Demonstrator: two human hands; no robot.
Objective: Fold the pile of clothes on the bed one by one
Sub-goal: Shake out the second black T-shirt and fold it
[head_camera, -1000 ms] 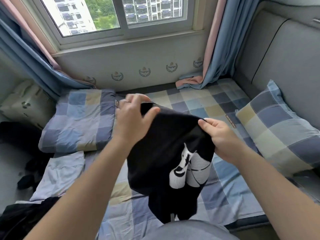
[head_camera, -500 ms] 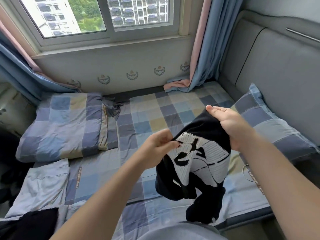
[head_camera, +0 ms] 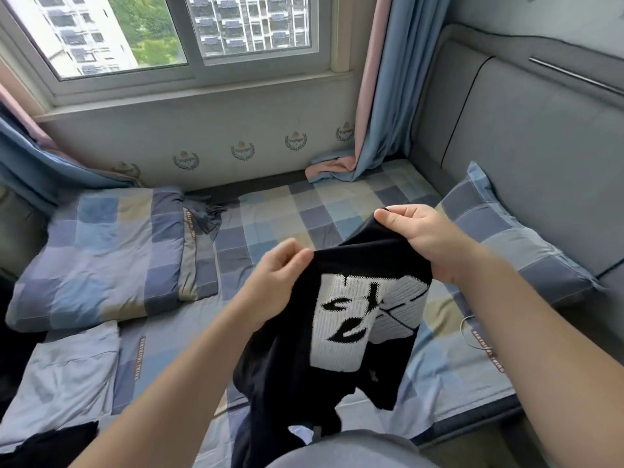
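Your left hand (head_camera: 277, 268) and right hand (head_camera: 422, 238) pinch the limp black T-shirt (head_camera: 324, 366) above the bed (head_camera: 270, 214); likely light, so hold its shoulders.

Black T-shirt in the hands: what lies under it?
The black T-shirt, gripped by the left hand and right hand, hangs over the checked bed sheet. The sheet directly beneath it is covered, so anything lying there cannot be seen.
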